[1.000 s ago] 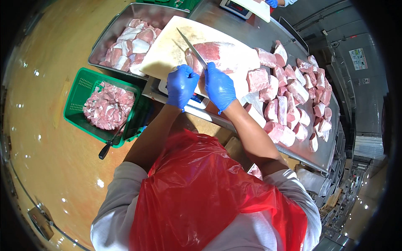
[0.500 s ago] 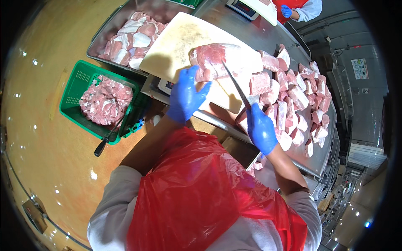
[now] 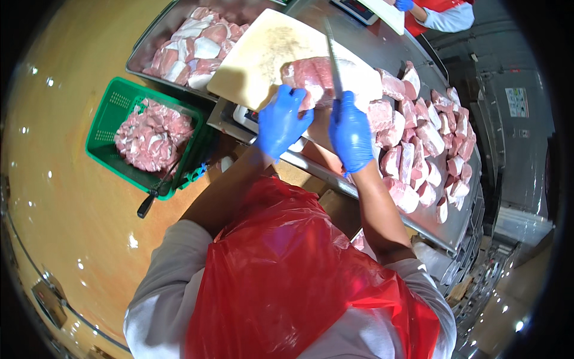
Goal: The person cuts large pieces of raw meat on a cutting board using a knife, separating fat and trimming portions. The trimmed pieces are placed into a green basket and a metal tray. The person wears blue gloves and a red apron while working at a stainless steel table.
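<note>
A large slab of raw meat [image 3: 306, 75], pink with a pale fat side, lies on a white cutting board [image 3: 251, 66]. My left hand [image 3: 280, 122], in a blue glove, grips the slab's near edge between fingers and thumb. My gloved right hand [image 3: 351, 136] is closed round a knife, whose handle is hidden in the fist. The long knife blade [image 3: 333, 57] points away from me across the slab, dividing its pink part from the paler right part in view. Whether the edge has cut in, I cannot tell.
Many cut meat blocks [image 3: 418, 137] cover the steel table [image 3: 445, 233] at right. A metal tub [image 3: 146, 54] of meat pieces stands far left. Below it, a green basket [image 3: 101, 134] holds trimmings, with a black-handled tool [image 3: 145, 204] at its rim. Another person's gloved hand [image 3: 405, 5] shows far right.
My right hand has moved left and away from me, bringing the knife from beside the board to across the slab. My left hand has shifted right and closed on the slab's near edge.
</note>
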A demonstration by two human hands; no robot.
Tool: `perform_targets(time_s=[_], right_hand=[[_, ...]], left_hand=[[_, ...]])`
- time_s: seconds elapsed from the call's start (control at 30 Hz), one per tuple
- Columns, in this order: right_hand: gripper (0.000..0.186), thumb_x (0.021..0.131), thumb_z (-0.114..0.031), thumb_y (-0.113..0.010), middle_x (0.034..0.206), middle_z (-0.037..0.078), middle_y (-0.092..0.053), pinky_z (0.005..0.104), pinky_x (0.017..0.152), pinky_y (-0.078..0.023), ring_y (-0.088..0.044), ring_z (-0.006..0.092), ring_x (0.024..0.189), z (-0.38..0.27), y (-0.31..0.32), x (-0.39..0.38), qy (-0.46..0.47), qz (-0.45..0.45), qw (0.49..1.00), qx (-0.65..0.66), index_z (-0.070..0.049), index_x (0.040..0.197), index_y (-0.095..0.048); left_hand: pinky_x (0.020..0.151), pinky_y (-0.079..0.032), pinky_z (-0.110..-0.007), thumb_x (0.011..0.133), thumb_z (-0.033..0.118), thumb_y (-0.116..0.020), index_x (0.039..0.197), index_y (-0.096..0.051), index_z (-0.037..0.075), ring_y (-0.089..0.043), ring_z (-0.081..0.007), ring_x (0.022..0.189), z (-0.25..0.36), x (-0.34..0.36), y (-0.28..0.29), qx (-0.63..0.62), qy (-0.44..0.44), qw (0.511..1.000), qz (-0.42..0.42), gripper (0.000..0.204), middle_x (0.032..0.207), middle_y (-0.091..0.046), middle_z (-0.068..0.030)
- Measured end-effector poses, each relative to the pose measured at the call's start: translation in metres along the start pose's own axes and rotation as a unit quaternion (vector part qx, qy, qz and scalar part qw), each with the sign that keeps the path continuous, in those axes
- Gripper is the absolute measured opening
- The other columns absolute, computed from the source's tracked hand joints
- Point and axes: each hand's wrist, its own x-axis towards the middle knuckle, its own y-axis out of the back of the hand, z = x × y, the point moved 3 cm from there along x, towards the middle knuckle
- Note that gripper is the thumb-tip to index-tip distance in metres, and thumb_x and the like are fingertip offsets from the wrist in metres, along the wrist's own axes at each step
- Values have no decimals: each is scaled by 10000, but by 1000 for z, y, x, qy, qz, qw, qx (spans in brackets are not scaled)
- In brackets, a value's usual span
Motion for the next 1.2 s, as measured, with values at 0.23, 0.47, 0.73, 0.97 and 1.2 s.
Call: perform_targets(time_s=[0.23, 0.47, 0.73, 0.97, 1.2], right_hand=[[194, 988, -140, -481, 786, 274, -666, 563, 625, -522, -670, 461, 718, -16, -16, -7, 45, -72, 996, 16, 3, 1119, -480], [225, 956, -105, -488, 900, 243, -700, 526, 656, -554, -694, 431, 759, 3, -21, -49, 46, -215, 971, -93, 32, 1133, -463], [185, 1008, -158, -515, 772, 220, -678, 517, 580, -516, -687, 418, 707, 48, 53, -114, 3, -259, 962, -85, -2, 1103, -487], [203, 1053, -195, -523, 788, 145, -630, 368, 678, -511, -633, 217, 714, 58, 8, -45, -241, 0, 897, 371, 7, 1048, -508], [150, 1067, -158, -480, 809, 97, -602, 328, 622, -535, -608, 189, 667, 67, -20, 53, -231, 29, 710, 665, -13, 1032, -501]], left_hand=[[716, -534, -374, 726, 57, -782, 861, -649, 21, -673, -289, 761, -32, 2, 13, -152, 59, 987, 13, 192, 817, -666, -148], [719, -544, -428, 741, 152, -773, 868, -678, 40, -686, -353, 772, -48, 4, 22, -119, 84, 989, -6, 195, 840, -682, -182], [628, -453, -271, 779, 88, -758, 837, -651, 6, -482, -67, 706, -140, -8, 128, -168, 188, 958, 136, 148, 718, -559, -13], [798, -522, -402, 817, 47, -721, 1152, -659, 34, -634, -274, 887, -198, -24, 201, 437, 220, 863, -129, 341, 1022, -654, -184], [1025, -470, -400, 905, 135, -691, 1273, -615, 24, -601, -338, 1200, -27, 81, 25, -160, -207, 963, -61, 392, 1256, -626, -186]])
